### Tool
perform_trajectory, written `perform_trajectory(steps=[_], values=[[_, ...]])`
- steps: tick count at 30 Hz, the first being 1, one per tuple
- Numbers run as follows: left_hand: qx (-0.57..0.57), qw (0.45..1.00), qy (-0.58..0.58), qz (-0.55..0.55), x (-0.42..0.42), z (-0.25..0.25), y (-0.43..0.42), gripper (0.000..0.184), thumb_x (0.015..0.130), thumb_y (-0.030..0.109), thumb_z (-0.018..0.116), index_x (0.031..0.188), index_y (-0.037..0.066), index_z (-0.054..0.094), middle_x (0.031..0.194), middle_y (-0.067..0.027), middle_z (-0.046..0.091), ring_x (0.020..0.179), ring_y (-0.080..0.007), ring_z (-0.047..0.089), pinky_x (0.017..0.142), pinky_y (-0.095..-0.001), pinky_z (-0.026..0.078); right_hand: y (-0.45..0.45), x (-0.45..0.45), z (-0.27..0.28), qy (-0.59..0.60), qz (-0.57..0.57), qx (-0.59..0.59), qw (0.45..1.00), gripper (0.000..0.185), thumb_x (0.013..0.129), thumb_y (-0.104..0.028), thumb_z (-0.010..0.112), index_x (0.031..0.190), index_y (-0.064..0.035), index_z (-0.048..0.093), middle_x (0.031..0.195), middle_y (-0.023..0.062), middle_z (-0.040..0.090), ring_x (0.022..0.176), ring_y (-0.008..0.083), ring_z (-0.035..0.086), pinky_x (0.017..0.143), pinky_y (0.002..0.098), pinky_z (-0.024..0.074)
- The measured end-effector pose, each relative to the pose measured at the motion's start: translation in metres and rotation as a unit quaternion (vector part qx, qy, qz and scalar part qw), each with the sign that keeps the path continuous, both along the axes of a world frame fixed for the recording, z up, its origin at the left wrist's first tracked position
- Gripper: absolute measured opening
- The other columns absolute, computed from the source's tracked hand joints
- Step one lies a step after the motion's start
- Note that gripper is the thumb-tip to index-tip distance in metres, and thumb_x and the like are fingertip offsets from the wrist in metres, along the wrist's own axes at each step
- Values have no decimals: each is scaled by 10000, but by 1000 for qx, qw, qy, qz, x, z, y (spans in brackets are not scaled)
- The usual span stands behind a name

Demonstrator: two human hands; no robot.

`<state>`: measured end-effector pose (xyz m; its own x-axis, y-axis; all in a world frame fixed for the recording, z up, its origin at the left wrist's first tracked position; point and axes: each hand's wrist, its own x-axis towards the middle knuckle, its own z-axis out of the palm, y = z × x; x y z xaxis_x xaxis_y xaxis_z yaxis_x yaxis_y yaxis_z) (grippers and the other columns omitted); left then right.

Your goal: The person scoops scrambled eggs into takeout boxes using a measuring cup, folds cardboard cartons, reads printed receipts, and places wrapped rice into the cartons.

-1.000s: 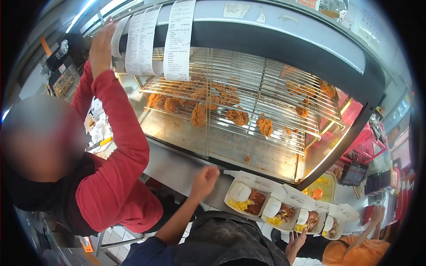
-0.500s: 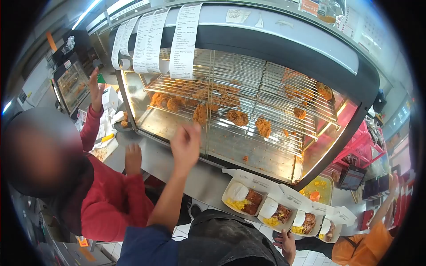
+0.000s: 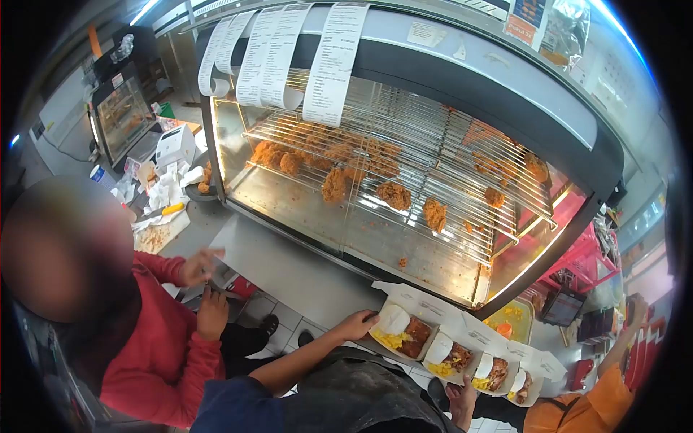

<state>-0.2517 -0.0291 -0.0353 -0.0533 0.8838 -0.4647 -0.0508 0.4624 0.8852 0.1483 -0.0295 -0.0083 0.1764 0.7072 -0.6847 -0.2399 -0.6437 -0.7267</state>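
Observation:
Several open paper meal boxes stand in a row along the counter edge in front of me, each with white rice, yellow bits and a piece of chicken. My left hand (image 3: pixel 355 326) grips the left end of the leftmost meal box (image 3: pixel 399 330). At the front of the row, my right hand (image 3: pixel 460 401) holds a meal box (image 3: pixel 491 375) from below with the thumb up; its other fingers are partly hidden. The second box (image 3: pixel 446 353) lies between my hands, and the smallest-looking box (image 3: pixel 521 386) is at the right end.
A heated display cabinet (image 3: pixel 289 234) with fried chicken (image 3: pixel 333 185) on wire racks stands behind the boxes, receipts (image 3: pixel 336 65) hanging from its top. A co-worker in a red top (image 3: pixel 151 339) stands at left; another in orange (image 3: pixel 577 404) is at right. A tray (image 3: pixel 521 315) holds yellow food.
My left hand has come down from in front of the cabinet to the leftmost box. My right hand stays at the boxes. The red-sleeved co-worker has lowered a raised hand.

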Motion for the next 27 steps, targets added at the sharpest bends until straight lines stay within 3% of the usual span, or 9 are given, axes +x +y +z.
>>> perform_trajectory(steps=[4, 9, 13, 15, 16, 17, 19, 22, 27], values=[[-21, 998, -60, -6, 21, 6, 3, 473, 985, 312, 502, 1317, -16, 425, 1211, -147, 547, 1040, -222, 604, 798, -329, 579, -4, 17, -16, -7, -94, 23, 995, 613, 871, -371, 635, 1292, 23, 427, 1172, 214, 530, 1021, 297, 556, 849, 378, 446], [-13, 996, -86, -30, 40, -3, 10, 513, 983, 308, 506, 1357, -16, 372, 1260, -157, 512, 1052, -232, 597, 833, -324, 567, -6, 25, -22, -16, -170, 39, 985, 653, 871, -421, 621, 1314, 13, 418, 1235, 238, 484, 1110, 314, 513, 910, 390, 419], [-2, 994, -84, -66, 45, -22, 16, 632, 956, 340, 549, 1393, -51, 314, 1259, -201, 521, 1015, -234, 616, 793, -305, 570, -17, 17, -37, 4, -207, 109, 972, 883, 823, -572, 635, 1411, -15, 284, 1294, 245, 413, 1187, 336, 449, 1039, 394, 342], [-5, 992, -91, -88, 38, -12, 13, 665, 949, 358, 557, 1407, -47, 294, 1275, -209, 511, 990, -231, 625, 782, -299, 566, -27, 14, -60, 10, -212, 167, 963, 909, 814, -643, 597, 1411, -29, 293, 1309, 199, 419, 1179, 325, 457, 1013, 400, 375], [-8, 989, -100, -111, 35, -8, 14, 698, 943, 375, 564, 1421, -43, 274, 1291, -217, 500, 964, -228, 634, 770, -294, 562, -31, 13, -73, 29, -226, 151, 962, 902, 808, -693, 556, 1397, -44, 342, 1211, 155, 517, 1081, 327, 529, 943, 409, 433], [-3, 989, -104, -102, 34, -7, 12, 698, 943, 375, 564, 1421, -43, 274, 1291, -217, 500, 964, -228, 634, 770, -294, 562, -14, 102, -191, 122, -223, 106, 961, 851, 800, -704, 556, 1324, -44, 439, 1066, 133, 601, 929, 336, 595, 802, 431, 480], [12, 993, -96, -71, 29, -9, 3, 696, 936, 415, 564, 1396, -42, 312, 1213, -224, 555, 896, -215, 653, 738, -305, 560, -17, 131, -231, 242, -77, 120, 960, 671, 824, -651, 565, 1105, -43, 601, 927, 119, 657, 798, 299, 624, 695, 401, 483], [-30, 986, -137, -90, 6, -8, -11, 638, 933, 414, 576, 1353, -25, 381, 1149, -200, 570, 918, -218, 653, 750, -322, 569, -14, 50, -153, 36, -119, 74, 989, 655, 833, -633, 560, 1118, -44, 593, 941, 116, 651, 807, 291, 622, 701, 397, 484], [-47, 983, -153, -92, -41, 10, -52, 543, 920, 414, 591, 1225, -21, 478, 896, -167, 640, 747, -231, 676, 658, -329, 580, 48, -80, -103, -12, 41, 41, 998, 628, 847, -603, 551, 1139, -47, 579, 964, 112, 642, 823, 279, 617, 710, 388, 485]])
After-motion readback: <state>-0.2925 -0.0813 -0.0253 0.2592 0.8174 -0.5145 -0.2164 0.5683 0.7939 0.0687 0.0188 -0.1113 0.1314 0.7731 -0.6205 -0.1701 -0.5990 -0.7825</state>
